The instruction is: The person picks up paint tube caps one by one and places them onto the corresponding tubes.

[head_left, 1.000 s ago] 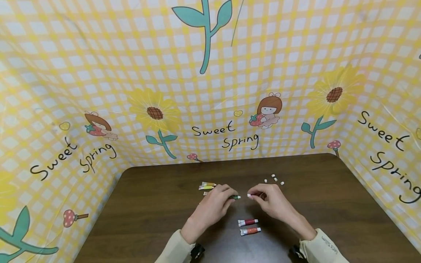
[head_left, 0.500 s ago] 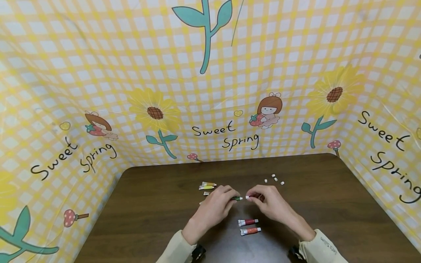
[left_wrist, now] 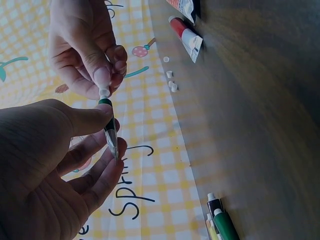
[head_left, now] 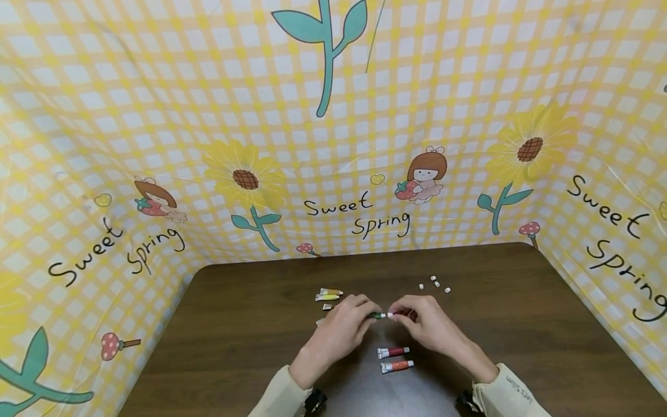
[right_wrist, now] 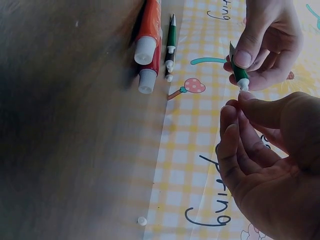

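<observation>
My left hand pinches a small green paint tube between thumb and fingers, its white nozzle pointing at the other hand. Facing it, my right hand pinches a small white cap with thumb and fingertip. In the head view a narrow gap shows between cap and nozzle; in the wrist views the fingertips overlap the nozzle's tip. Nearer to me, a dark red tube and an orange tube lie side by side, white ends to the right.
Several loose white caps lie on the brown table beyond my right hand. Past my left hand are a yellow tube, an ochre one and others partly hidden. A checked yellow cloth hangs around the table's back and sides.
The cap in my right hand has moved left toward the green tube's nozzle, narrowing the gap. My left hand has shifted slightly right and nearer. The other tubes and caps have stayed put.
</observation>
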A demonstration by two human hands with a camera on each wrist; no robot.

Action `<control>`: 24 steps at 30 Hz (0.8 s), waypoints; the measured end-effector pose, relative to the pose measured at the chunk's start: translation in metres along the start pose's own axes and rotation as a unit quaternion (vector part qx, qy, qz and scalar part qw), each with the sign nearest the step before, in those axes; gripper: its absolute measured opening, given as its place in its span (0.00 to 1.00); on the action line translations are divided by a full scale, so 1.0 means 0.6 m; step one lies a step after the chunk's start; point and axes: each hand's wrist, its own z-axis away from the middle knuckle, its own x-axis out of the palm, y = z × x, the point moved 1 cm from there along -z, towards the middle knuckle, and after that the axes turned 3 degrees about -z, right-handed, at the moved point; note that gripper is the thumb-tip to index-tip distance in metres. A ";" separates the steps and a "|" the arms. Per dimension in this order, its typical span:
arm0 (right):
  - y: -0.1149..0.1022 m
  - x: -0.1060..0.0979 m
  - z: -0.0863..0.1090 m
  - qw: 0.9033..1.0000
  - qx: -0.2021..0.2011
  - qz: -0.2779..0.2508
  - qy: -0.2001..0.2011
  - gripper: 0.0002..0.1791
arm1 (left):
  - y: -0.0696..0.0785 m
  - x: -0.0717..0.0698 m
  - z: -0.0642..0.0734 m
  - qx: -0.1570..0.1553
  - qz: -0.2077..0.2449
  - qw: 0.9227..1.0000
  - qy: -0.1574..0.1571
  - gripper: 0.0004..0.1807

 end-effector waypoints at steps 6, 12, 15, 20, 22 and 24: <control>-0.001 0.002 0.000 1.000 -0.001 -0.003 -0.003 0.06 | 0.000 0.001 0.001 0.004 0.002 1.000 0.001 0.08; 0.001 0.004 0.001 1.000 -0.001 -0.006 -0.003 0.06 | 0.001 0.002 0.002 0.003 0.002 1.000 -0.001 0.08; 0.002 0.005 0.002 1.000 -0.001 -0.009 -0.004 0.06 | 0.001 0.003 0.001 0.003 -0.002 1.000 -0.001 0.08; 0.003 0.007 0.002 1.000 -0.005 -0.013 -0.002 0.06 | 0.002 0.004 0.001 0.003 -0.005 1.000 -0.001 0.08; 0.003 0.008 0.001 1.000 -0.008 -0.012 0.000 0.06 | 0.002 0.004 0.001 0.004 -0.006 1.000 0.000 0.08; 0.004 0.008 0.001 1.000 -0.011 -0.013 0.002 0.05 | 0.003 0.003 0.002 0.006 -0.006 1.000 0.000 0.08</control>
